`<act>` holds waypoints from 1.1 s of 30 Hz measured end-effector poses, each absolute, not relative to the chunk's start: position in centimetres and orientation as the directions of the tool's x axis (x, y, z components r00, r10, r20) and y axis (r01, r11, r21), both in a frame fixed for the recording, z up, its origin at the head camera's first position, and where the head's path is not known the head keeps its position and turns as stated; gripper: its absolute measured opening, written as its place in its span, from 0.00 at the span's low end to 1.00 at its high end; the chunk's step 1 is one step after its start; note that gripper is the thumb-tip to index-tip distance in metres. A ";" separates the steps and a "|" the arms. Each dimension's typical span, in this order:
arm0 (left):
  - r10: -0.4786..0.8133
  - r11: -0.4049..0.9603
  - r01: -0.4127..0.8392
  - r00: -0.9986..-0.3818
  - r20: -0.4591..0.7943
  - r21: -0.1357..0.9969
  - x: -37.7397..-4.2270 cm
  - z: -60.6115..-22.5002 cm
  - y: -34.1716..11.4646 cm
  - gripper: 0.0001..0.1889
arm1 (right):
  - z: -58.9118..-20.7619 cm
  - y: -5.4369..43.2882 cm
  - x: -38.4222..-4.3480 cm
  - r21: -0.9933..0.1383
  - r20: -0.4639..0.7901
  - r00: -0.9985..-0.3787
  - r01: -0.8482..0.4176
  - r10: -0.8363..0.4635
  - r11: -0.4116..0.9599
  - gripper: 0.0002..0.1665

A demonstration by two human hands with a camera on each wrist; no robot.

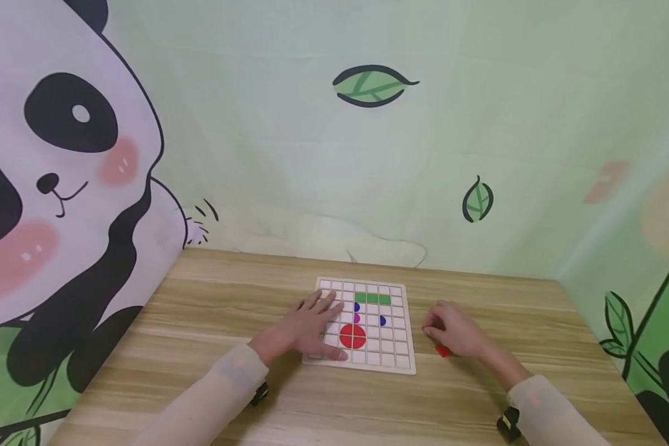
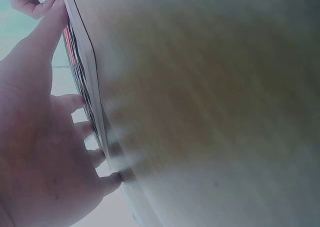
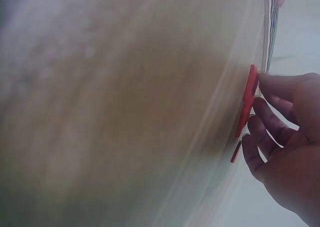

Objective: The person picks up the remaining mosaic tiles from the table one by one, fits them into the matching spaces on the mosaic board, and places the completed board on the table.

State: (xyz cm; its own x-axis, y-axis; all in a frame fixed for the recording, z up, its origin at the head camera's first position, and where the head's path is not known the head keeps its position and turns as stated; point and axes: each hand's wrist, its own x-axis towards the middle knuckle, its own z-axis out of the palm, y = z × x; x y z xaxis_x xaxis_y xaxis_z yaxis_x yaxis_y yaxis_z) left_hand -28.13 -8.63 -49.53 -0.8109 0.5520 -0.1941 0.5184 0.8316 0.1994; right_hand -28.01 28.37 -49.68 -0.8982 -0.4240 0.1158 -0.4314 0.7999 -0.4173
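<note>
A white square grid board lies on the wooden table, holding a row of green squares, two blue pieces, a magenta piece and a red circle made of quarter pieces. My left hand rests spread over the board's left side, thumb near its front edge; the left wrist view shows its fingertips along the board. Right of the board, my right hand has curled fingers, thumb and forefinger pinching a red piece. Another red piece lies on the table below that hand.
The wooden tabletop runs back to a fabric backdrop printed with a panda and leaves. A dark band sits at each wrist, below light sleeves.
</note>
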 end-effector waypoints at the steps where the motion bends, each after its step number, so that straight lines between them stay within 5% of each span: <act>1: 0.552 0.832 0.519 -0.810 -0.197 0.199 -28.2 -49.5 -8.6 0.61 | -49.6 28.3 -28.0 -0.416 0.118 -0.898 -0.433 -0.425 0.800 0.09; 33: 0.550 0.834 0.515 -0.809 -0.208 0.200 -28.1 -49.4 -8.7 0.61 | -49.7 27.8 -27.7 -0.473 0.101 -0.902 -0.415 -0.420 0.777 0.07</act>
